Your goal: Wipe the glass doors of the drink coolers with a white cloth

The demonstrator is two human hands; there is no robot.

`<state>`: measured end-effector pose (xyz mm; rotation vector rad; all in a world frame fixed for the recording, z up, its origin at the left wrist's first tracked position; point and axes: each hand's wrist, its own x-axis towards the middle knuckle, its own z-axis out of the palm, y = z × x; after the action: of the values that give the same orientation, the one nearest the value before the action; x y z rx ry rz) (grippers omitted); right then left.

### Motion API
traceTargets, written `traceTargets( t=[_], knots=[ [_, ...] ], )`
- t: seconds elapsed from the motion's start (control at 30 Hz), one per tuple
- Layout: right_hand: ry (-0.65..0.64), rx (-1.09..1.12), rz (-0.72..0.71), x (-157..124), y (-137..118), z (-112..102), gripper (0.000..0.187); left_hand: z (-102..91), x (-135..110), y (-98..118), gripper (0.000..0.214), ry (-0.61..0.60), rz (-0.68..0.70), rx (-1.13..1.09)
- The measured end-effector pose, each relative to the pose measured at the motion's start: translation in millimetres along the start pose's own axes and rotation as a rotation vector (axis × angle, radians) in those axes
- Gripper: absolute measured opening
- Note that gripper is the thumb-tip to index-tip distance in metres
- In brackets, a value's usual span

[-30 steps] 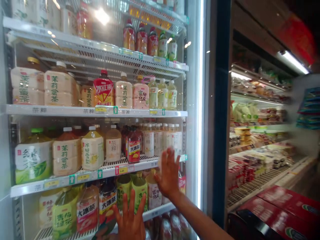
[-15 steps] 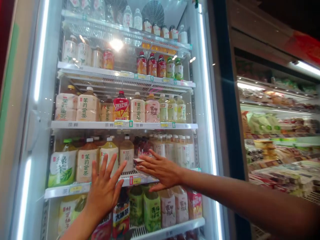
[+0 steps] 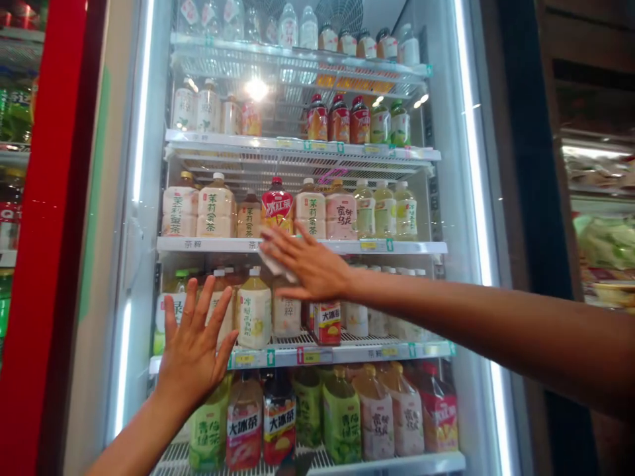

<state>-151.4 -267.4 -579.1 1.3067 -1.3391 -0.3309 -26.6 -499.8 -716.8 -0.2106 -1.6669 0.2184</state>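
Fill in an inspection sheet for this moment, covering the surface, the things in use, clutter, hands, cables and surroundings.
Surface: upright glass front of a lit drinks cabinet, with bright light reflections.
Things in use: white cloth or tissue, partly hidden; material cannot be told.
Clutter: bottles in rows on wire shelves behind the glass.
Left hand: open and spread, before the lower left of the glass; contact cannot be told.
Right hand: outstretched over the cloth, slightly blurred.
Cables: nothing seen.
Surroundings: red panel at picture left, with more stocked shelving beyond; dim display of goods at picture right.
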Motion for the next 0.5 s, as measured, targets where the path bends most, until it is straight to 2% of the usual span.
traceTargets(
  t=[0.07,0.1,0.13,0.23,0.3,0.33,0.4,0.47,0.5],
  knots=[
    [0.091,-0.022,0.241,23,6,2,0.094,-3.5,-5,-7,0.071,-0.009,-0.018,0.007],
    [0.104,-0.024,0.267,30,2,4,0.097,-5.0,-7,-9,0.071,-0.016,-0.024,0.013],
    [0.091,-0.017,0.22,33,-6,6,0.098,-6.4,-8,-11,0.071,-0.023,-0.027,0.019],
    [-0.015,0.043,-0.116,25,-40,10,0.095,-9.7,-10,-15,0.071,-0.033,-0.031,0.032],
    [-0.043,0.085,-0.225,20,-47,10,0.087,-10.6,-9,-17,0.072,-0.031,-0.03,0.037],
    [-0.029,0.094,-0.203,20,-43,9,0.083,-10.6,-8,-17,0.072,-0.029,-0.027,0.038],
    [0.026,0.084,-0.041,24,-27,5,0.081,-9.9,-6,-15,0.073,-0.024,-0.023,0.038],
    [0.065,0.064,0.123,23,-16,3,0.086,-9.0,-3,-11,0.072,-0.012,-0.023,0.019],
    [0.061,0.066,0.143,19,-15,3,0.088,-8.7,-3,-9,0.072,-0.004,-0.024,0.005]
  ],
)
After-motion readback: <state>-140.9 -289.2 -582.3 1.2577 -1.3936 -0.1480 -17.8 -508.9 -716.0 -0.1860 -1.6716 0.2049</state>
